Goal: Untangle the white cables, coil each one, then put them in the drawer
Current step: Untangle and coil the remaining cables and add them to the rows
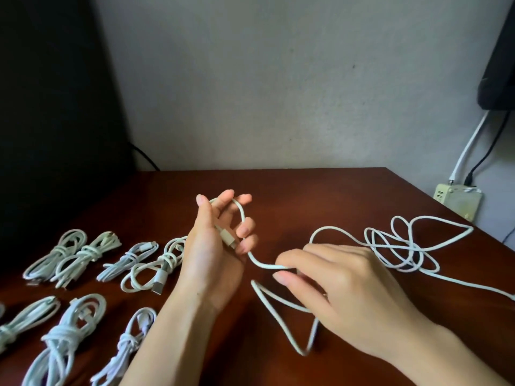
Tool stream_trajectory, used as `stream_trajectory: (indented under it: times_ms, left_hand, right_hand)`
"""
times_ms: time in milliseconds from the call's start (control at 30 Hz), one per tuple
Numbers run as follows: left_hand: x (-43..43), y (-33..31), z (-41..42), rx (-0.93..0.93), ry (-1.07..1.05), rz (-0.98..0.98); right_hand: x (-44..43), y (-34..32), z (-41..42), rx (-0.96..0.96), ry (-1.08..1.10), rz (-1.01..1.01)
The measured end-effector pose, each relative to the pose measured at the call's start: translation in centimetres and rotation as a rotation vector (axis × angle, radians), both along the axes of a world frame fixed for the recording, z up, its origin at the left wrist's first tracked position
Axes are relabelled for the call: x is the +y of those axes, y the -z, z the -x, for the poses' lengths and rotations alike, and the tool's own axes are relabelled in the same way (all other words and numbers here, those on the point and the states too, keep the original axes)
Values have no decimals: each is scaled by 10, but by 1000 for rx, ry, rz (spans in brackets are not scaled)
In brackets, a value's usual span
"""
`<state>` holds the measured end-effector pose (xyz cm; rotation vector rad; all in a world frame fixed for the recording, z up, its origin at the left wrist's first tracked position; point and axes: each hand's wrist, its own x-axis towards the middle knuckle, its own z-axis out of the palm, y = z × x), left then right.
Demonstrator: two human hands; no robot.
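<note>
left hand [214, 246] pins the plug of the white cable [395, 246]; right hand [334, 280], pinching it, should feed even loops without twist.

Dim, soft light; left edge dark; wide-angle bending; slight blur.

Coiled cables [83, 254] left, tangle [404, 246] right.
</note>
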<state>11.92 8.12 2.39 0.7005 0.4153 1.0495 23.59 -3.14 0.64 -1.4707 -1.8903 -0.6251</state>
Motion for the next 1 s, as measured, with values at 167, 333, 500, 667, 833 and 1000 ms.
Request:
stream_trajectory:
  times_ms: [167, 333, 500, 667, 833, 1000]
  left_hand:
    - [-6, 0, -6, -38, 102, -9]
    - [-3, 2, -6, -51, 63, 22]
    - [7, 3, 2, -67, -24, 61]
    - [15, 2, 11, -138, -68, 84]
    - [17, 2, 13, -157, -74, 87]
    - [20, 1, 15, -198, -97, 105]
  right_hand:
    - [-7, -16, 0, 31, 184, -118]
    - [-3, -11, -2, -147, 220, 115]
    - [1, -6, 10, -357, 176, 279]
    - [4, -1, 12, -297, 143, 237]
    - [6, -5, 8, 8, 214, 209]
    - [8, -3, -5, 365, 143, 380]
